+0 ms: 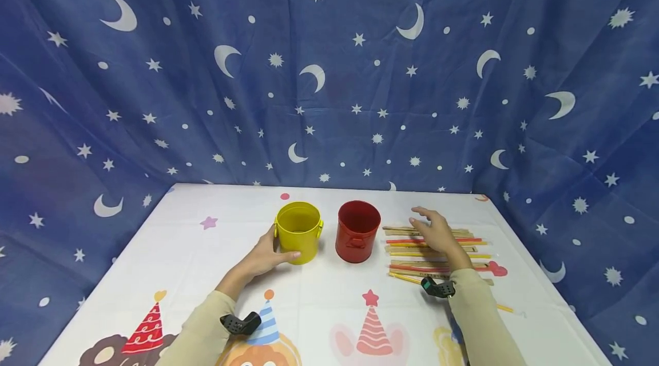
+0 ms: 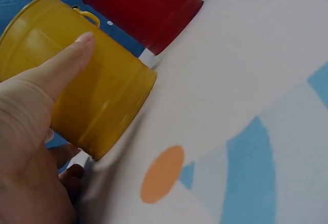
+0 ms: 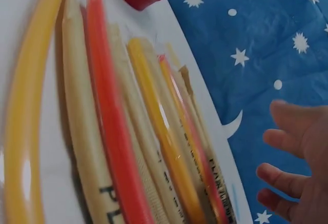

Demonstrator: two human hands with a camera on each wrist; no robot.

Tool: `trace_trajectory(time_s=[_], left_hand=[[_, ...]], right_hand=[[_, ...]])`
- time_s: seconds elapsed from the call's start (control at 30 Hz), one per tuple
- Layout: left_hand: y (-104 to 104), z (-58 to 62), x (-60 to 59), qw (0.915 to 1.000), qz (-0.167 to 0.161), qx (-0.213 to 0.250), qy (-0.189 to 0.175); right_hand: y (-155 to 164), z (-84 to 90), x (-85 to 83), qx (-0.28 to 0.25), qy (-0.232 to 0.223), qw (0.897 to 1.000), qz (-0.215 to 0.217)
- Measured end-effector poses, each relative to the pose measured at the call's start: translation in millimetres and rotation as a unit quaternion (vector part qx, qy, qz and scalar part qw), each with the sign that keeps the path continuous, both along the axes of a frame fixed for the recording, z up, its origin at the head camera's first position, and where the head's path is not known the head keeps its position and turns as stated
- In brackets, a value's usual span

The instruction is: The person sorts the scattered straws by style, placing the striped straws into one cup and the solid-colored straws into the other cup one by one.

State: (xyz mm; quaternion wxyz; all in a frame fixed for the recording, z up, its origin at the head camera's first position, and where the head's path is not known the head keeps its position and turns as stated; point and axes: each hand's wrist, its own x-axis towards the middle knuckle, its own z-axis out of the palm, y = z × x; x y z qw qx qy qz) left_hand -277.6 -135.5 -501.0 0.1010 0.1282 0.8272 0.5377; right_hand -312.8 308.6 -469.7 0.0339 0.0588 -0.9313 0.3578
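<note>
Moon-and-star curtain (image 1: 340,97) backs the white table (image 1: 180,229); left hand (image 1: 264,254) curls its fingers round the yellow bucket (image 1: 300,240), right hand (image 1: 437,233) hovers, fingers loosely spread, over wrapped sticks (image 3: 84,106).

Starry curtain (image 1: 340,91) behind a printed table (image 1: 180,251)

Blue with white moons (image 1: 128,16), the curtain hangs behind the table. Printed toward the table's near edge are a red hat (image 1: 145,331), blue hat (image 1: 266,326) and pink hat (image 1: 372,333); toward its far-left corner, a purple star (image 1: 208,222).
</note>
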Motion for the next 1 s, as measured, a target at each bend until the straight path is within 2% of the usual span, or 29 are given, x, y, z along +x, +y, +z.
trace_trajectory(time_s=[0.17,0.33,0.43,0.6,0.73,1.0], left_hand=[[-1.2,-1.4,4.5,0.9999,0.013,-0.006,-0.004],[-0.7,-3.3,10.3,0.9993,0.023,-0.027,-0.011],[1.2,-1.3,8.7,0.9996,0.021,-0.02,-0.002],[3.1,0.4,4.4,0.9998,0.013,-0.013,0.01],[2.7,-1.1,4.3,0.9997,0.014,-0.019,0.005],[4.6,-3.8,4.6,0.999,0.035,-0.022,-0.016]], right_hand=[[1.2,-10.8,-1.4,0.012,-0.009,1.0,-0.017],[1.8,-21.1,2.4,0.056,-0.009,0.998,-0.024],[4.1,-23.4,1.3,0.076,0.009,0.996,-0.043],[8.2,-23.7,-1.4,0.096,0.006,0.993,-0.064],[7.1,-23.9,-1.4,0.102,0.006,0.992,-0.077],[7.4,-27.0,1.6,0.103,0.011,0.991,-0.081]])
